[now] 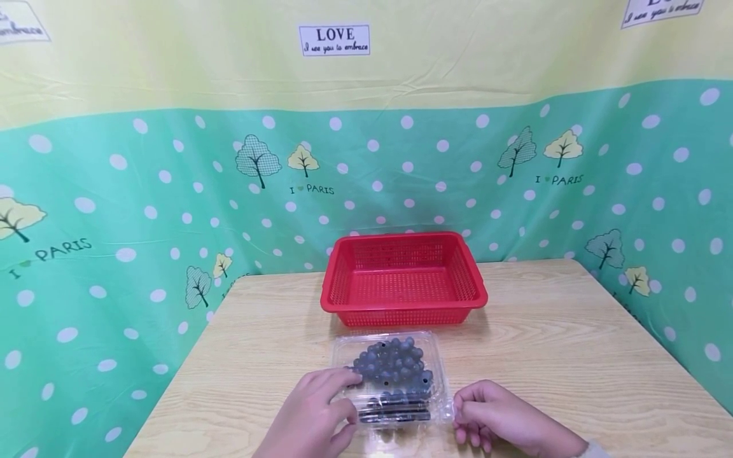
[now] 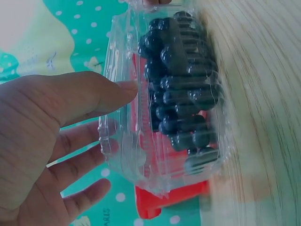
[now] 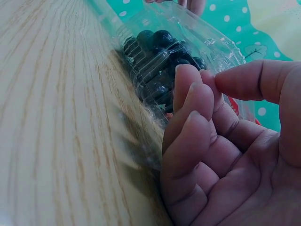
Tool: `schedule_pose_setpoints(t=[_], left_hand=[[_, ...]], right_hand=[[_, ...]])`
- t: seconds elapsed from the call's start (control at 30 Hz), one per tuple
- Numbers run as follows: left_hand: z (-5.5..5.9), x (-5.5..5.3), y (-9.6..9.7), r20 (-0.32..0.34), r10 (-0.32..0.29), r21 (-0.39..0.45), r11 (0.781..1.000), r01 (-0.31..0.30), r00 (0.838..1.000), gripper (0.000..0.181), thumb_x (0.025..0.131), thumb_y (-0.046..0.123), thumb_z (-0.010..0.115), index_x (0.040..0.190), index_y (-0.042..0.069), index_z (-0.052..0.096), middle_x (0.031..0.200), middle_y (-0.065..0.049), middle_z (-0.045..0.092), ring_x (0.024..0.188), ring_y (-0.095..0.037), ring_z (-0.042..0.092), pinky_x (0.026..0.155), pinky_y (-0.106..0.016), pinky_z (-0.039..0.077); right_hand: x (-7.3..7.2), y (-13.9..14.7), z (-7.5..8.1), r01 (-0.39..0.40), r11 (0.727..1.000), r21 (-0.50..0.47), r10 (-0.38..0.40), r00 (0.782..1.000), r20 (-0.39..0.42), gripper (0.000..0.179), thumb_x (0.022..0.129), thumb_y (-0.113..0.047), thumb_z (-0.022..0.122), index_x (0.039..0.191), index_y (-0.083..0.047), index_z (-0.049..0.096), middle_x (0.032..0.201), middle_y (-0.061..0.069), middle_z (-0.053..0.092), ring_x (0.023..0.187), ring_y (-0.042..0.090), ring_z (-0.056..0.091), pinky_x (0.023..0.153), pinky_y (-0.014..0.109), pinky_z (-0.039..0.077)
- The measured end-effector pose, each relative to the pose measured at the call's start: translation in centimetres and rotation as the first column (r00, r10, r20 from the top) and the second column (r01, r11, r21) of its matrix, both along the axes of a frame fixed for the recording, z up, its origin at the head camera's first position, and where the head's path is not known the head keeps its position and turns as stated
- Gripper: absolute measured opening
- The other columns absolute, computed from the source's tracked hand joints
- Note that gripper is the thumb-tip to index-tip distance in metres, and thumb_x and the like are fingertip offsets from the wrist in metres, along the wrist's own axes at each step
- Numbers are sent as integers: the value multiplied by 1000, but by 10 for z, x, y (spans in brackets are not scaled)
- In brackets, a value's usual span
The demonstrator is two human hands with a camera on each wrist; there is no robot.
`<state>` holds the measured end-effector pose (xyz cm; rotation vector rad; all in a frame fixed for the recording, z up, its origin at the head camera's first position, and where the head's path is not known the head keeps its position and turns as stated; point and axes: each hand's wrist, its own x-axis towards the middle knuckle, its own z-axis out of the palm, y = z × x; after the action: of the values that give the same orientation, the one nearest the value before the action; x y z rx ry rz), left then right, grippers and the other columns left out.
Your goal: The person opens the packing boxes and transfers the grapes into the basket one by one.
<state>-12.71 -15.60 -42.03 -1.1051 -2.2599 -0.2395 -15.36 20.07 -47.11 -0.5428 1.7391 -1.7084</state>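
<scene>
A clear plastic clamshell box (image 1: 438, 372) of dark grapes (image 1: 392, 361) sits on the table, its lid over the fruit. My left hand (image 1: 317, 413) rests at the box's left side, fingers loosely spread over the lid. In the left wrist view, the left thumb (image 2: 106, 94) lies against the clear plastic, with the grapes (image 2: 181, 94) beyond it. My right hand (image 1: 492, 413) is at the near right corner, thumb and index finger pinching the box's edge. The right wrist view shows the other right fingers (image 3: 188, 146) curled, holding nothing.
A red plastic basket (image 1: 403, 312) with perforated sides stands just behind the box. The wood-grain table (image 1: 275, 331) carries both. Green and yellow patterned cloth (image 1: 366, 159) hangs around the back and sides of the table.
</scene>
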Motion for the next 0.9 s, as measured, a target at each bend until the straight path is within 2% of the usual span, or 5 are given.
schedule_pose_setpoints(t=[0.2, 0.5, 0.77, 0.9], left_hand=[[-3, -2, -7, -39, -21, 12, 1000, 22, 999, 27, 62, 25, 94, 73, 27, 69, 124, 0, 69, 114, -21, 67, 88, -41, 56], [-3, -1, -14, -50, -23, 35, 999, 25, 998, 29, 61, 24, 94, 73, 28, 68, 125, 1, 68, 114, -21, 67, 86, -42, 55], [-4, 0, -22, -42, 2, 33, 999, -1, 999, 29, 60, 25, 95, 71, 29, 69, 125, 4, 67, 115, -17, 65, 86, -41, 56], [-5, -2, -26, -58, -10, 45, 999, 13, 998, 28, 59, 25, 95, 71, 29, 70, 124, 3, 67, 112, -18, 66, 85, -41, 55]], right_hand=[[0, 0, 0, 4, 1000, 8, -4, 1000, 7, 33, 96, -5, 51, 96, 28, 46, 79, 5, 72, 62, 7, 57, 52, 20, 46], [0, 0, 1, 1, 1000, 2, -1, 1000, 10, 33, 96, -5, 51, 97, 28, 45, 80, 5, 72, 62, 7, 57, 52, 20, 46], [1, -1, 2, 8, 1000, 9, -8, 1000, 14, 33, 96, -5, 51, 97, 28, 46, 80, 5, 71, 62, 7, 57, 52, 20, 46], [1, -1, 1, 8, 1000, 4, -8, 1000, 9, 32, 96, -4, 50, 97, 28, 47, 80, 5, 72, 61, 7, 57, 52, 19, 46]])
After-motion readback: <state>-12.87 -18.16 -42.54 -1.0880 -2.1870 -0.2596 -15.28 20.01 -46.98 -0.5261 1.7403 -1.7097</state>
